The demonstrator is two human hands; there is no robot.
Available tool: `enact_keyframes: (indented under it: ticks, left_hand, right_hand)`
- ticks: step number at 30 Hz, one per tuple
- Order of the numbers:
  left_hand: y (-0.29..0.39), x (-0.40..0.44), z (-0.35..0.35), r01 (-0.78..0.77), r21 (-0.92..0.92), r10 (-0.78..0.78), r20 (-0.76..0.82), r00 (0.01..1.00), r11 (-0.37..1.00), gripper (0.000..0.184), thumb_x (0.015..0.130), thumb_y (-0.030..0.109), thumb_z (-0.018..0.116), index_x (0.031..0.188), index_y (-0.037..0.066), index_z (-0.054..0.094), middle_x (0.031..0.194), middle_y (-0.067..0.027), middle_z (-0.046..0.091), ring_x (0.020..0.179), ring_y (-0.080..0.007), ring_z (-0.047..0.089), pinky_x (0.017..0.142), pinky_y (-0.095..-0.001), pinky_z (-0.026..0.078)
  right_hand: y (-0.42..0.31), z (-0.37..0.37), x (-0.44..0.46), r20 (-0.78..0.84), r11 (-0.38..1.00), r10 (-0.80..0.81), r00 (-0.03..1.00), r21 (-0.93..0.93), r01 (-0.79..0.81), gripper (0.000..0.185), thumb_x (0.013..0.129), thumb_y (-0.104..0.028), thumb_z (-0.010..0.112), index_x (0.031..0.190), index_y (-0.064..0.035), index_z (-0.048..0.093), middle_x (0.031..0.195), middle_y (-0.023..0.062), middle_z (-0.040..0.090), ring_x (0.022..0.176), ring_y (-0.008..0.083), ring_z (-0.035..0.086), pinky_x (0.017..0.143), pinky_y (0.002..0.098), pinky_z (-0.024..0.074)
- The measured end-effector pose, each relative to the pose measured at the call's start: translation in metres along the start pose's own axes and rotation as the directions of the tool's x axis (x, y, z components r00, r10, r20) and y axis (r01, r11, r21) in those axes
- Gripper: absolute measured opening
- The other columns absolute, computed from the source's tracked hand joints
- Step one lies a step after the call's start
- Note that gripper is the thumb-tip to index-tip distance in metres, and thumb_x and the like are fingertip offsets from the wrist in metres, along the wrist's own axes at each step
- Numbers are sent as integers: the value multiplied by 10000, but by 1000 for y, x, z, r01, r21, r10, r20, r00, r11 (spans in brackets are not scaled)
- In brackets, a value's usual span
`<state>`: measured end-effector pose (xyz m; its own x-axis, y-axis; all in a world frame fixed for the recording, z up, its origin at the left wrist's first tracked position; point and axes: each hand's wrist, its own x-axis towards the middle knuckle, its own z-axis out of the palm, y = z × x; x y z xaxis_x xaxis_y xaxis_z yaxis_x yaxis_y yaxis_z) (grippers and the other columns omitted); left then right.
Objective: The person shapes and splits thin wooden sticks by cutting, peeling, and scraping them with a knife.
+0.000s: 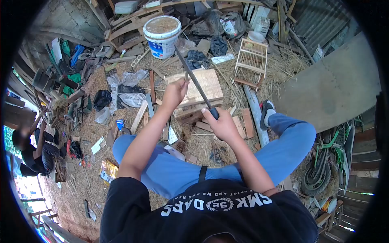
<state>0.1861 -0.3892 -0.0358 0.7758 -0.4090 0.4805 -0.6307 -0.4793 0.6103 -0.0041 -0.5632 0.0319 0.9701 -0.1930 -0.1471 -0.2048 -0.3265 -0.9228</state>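
Sitting at your far left is a person [34, 156] in dark clothes. Crumpled, thin plastic [133, 95] lies nearer you, on ground strewn with shavings and straw. Beyond your hands stands a round bucket [162, 45], smooth white and blue, its top brown and rough.

Your left hand [175, 95] is over the near left part of the block [208, 83], fingers curled closed about a slim strip [186, 77] that stands roughly upright; its material is too small to tell. Just right of it is your knife [193, 77], above the block, its long axis slanting from your right hand [222, 124] away from you and leftward, tip towards the bucket. The blade is long, narrow and dark metal; the handle is black. Your right hand's fingers are wrapped tight round that handle. The block is pale, flat-topped wood with visible grain.

Farther right come a slatted wooden cage [251, 67], a long grey plank [256, 115], a broad, flat, dull sheet [328, 83] and a green motorbike [330, 148] with a knobbly tyre.
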Motion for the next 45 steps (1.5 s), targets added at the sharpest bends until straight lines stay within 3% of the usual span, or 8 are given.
enact_keyframes:
  ticks: [3,5,12,24,31,37,43,45]
  left_hand:
    - [14,11,-14,-11,-18,10,-40,999,1000,174,1001,132,676,896,1,632,718,-247,621,673,-459,636,589,-483,477]
    - [18,12,-21,-26,25,27,-35,999,999,217,995,77,664,1190,67,757,881,-238,722,776,-395,727,669,-406,544]
    - [21,13,-31,-27,177,21,35,999,984,247,985,38,666,1218,50,746,1022,-204,768,869,-379,756,777,-373,590]
    - [0,-8,9,94,21,-95,59,994,995,238,995,68,662,1212,93,755,824,-245,675,699,-356,714,642,-399,531]
    - [11,8,-8,-36,24,38,-57,998,999,281,985,53,676,1251,104,752,875,-228,716,727,-340,736,643,-403,533]
    - [-3,-5,14,32,84,-38,64,997,996,293,982,50,678,1264,99,740,895,-228,720,758,-366,748,644,-418,545]
    - [6,2,-1,-5,22,5,-19,1000,1000,290,1005,59,653,1280,101,734,946,-253,723,824,-380,758,696,-393,568]
    - [-22,-13,18,59,78,-66,93,993,995,285,1007,61,651,1277,95,735,953,-260,719,841,-387,755,699,-382,564]
  right_hand:
    - [-8,2,-12,-44,997,-78,996,-8,78,468,991,-431,705,862,19,699,643,117,627,583,226,566,601,402,476]
    - [-11,3,-15,-33,997,-80,996,2,80,460,990,-426,710,864,17,695,639,112,616,579,221,550,596,401,470]
    - [-12,1,-19,-25,997,-75,997,-4,75,435,990,-405,719,863,10,680,628,122,588,570,232,535,583,409,455]
    - [11,-8,-4,32,996,80,996,-36,-79,449,984,-411,707,855,16,666,645,149,603,578,274,557,589,419,452]
    - [1,-7,-17,-19,993,-117,993,-19,117,454,986,-397,707,835,26,642,673,142,597,586,247,505,592,418,428]
    - [13,-11,-3,32,995,101,994,-17,-100,433,986,-395,713,847,11,654,642,138,588,571,256,535,589,415,444]
    - [-4,-9,-19,-48,990,-143,989,-25,142,446,989,-413,709,863,12,660,640,131,575,580,247,526,595,413,455]
    - [16,0,-3,6,998,-50,999,-48,50,449,990,-413,707,867,16,664,651,139,587,587,253,537,600,414,459]
